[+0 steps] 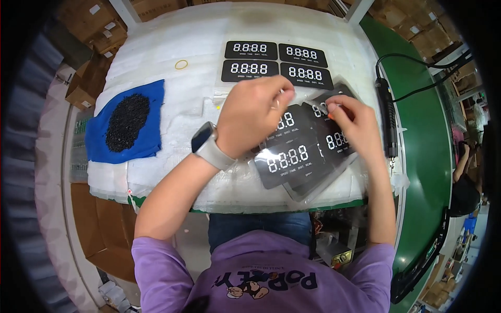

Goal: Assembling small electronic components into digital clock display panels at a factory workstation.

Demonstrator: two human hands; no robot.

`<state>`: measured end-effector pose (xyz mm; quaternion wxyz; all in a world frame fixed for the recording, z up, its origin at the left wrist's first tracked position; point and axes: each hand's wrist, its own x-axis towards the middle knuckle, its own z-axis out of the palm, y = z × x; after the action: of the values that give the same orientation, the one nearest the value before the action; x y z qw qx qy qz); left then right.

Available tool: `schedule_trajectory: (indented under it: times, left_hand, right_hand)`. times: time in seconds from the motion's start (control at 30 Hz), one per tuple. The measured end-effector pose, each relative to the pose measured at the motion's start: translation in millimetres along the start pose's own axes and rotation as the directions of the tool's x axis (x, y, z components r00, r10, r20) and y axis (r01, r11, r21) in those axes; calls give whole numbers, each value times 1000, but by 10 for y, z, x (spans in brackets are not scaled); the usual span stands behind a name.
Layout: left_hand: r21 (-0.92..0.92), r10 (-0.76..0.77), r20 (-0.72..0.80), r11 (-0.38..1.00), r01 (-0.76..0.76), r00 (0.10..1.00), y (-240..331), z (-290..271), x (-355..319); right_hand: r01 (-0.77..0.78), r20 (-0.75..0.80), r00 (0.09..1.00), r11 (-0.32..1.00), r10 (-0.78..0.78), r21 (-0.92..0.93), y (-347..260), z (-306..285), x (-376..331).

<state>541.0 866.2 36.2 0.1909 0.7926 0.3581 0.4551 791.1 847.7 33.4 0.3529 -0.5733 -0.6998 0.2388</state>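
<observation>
My left hand (pixel 253 112), with a watch (pixel 204 136) on its wrist, is raised over the table. Its fingers are pinched together, and a thin pale bit that I cannot make out shows at them. Beneath both hands lies a stack of black display overlay sheets (pixel 288 160) with white digits, glossy as if under clear film. Over the stack's right side my right hand (pixel 357 124) is closed in a pinch. A small spot of orange shows at its fingertips; what it holds is too small to name. Beyond my hands, separate black display panels (pixel 250 71) lie in two rows.
At left, a blue cloth (pixel 156 99) carries a pile of small black parts (pixel 127 122). A yellow rubber band (pixel 181 64) lies on the white-covered table (pixel 172 39). A black electric screwdriver (pixel 386 112) with a cable stands along the right edge, beside a green surface (pixel 422 172).
</observation>
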Motion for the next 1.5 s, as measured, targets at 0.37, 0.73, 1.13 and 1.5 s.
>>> schedule_trajectory:
  times: [0.37,0.73,1.13,1.5]
  left_hand:
    - [113,-102,156,990,85,983,-109,368,-48]
    - [105,2,199,994,-23,980,-87,361,-15]
    - [213,99,233,965,-150,968,-96,287,-9]
    - [46,-358,512,919,392,781,-517,-905,129]
  right_hand:
    - [111,-42,991,948,-130,-298,-14,32,-125]
    - [229,9,972,946,-233,-229,16,3,-125]
    - [173,4,985,970,-175,-169,75,-4,-96]
    - [14,37,999,999,-15,41,210,-49,-35]
